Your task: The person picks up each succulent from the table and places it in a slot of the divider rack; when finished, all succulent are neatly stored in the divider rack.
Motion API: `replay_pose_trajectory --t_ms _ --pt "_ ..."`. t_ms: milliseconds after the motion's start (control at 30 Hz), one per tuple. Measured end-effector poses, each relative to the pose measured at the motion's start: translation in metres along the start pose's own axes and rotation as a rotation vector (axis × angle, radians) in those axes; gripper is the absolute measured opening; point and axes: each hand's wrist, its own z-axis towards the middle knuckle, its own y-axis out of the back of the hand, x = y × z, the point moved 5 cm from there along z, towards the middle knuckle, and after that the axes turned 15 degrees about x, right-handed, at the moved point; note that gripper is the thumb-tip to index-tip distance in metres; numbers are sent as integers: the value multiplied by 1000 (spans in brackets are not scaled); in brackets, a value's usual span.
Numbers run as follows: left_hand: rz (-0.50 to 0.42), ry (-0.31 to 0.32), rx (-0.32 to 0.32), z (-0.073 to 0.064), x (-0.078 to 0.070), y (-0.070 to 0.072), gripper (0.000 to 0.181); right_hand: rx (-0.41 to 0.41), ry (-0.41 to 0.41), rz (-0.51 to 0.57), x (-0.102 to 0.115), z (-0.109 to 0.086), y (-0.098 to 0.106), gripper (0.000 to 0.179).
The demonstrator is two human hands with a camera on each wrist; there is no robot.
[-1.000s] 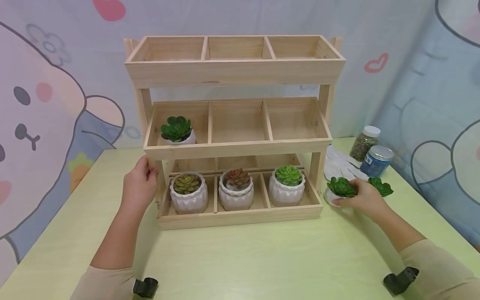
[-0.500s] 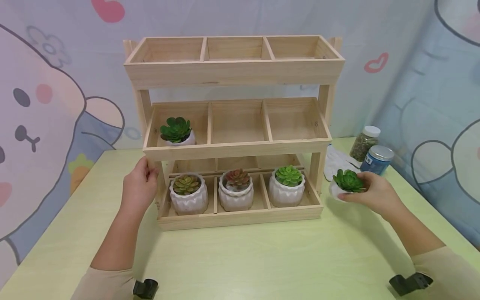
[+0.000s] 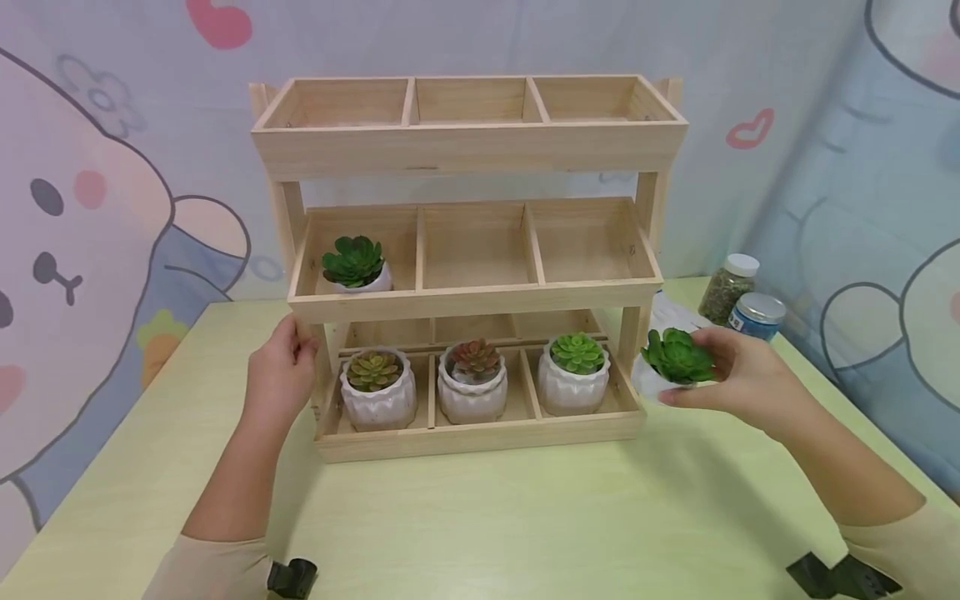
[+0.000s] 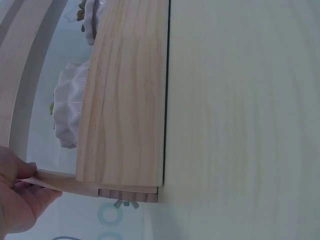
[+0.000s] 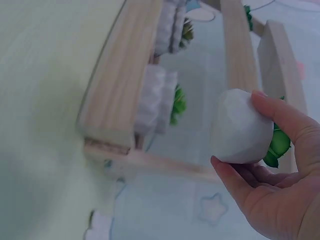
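1. Cartoon-printed curtain (image 3: 465,37) backs a pale counter (image 3: 480,525); above that counter, by the right end of a wooden rack (image 3: 468,152), a white pot (image 5: 240,127) with a green succulent (image 3: 678,357) is held in the air.
2. The right hand (image 3: 750,383) has it: the grip spreads only as wide as the pot, thumb and fingers pressing opposite sides.
3. The pot looks hard and smooth, probably ceramic, so I would expect it to be light but slippery, and liable to chip if knocked. The leaves look like bendy plastic; the pot's wall is the surer hold.
4. The left hand (image 3: 281,367) pinches the rack's left side post (image 4: 75,185) below the middle tray (image 3: 476,302), its grip nearly closed on stiff wood.
5. Three fluted pots (image 3: 472,398) fill the bottom tray (image 3: 480,443), one per compartment; another potted succulent (image 3: 352,261) sits in the middle tray's left compartment.
6. Farther right stand two lidded jars (image 3: 726,293).
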Motion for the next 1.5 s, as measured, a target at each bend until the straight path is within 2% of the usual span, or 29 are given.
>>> replay_pose_trajectory --t_ms 267,500,700,833,933,1033,1167,1500 --pt "-12 12 13 1 -1 -2 14 59 141 67 47 1 -15 60" --pt "-2 6 -3 -1 2 1 12 137 290 28 95 20 -24 58" --pt "-10 24 11 -2 1 0 13 206 344 66 133 46 -22 60" --pt "-24 24 22 -2 0 -1 20 182 347 48 153 65 -20 59" --pt "-19 21 17 -2 0 1 20 163 330 -3 166 79 -21 60" --pt "-12 18 10 -3 0 2 20 164 327 -4 177 93 -23 60" --pt "-7 7 -1 -3 2 2 18 156 302 29 184 112 -25 60" --pt "-13 -10 -4 -2 2 1 20 99 235 -10 185 154 -37 70"
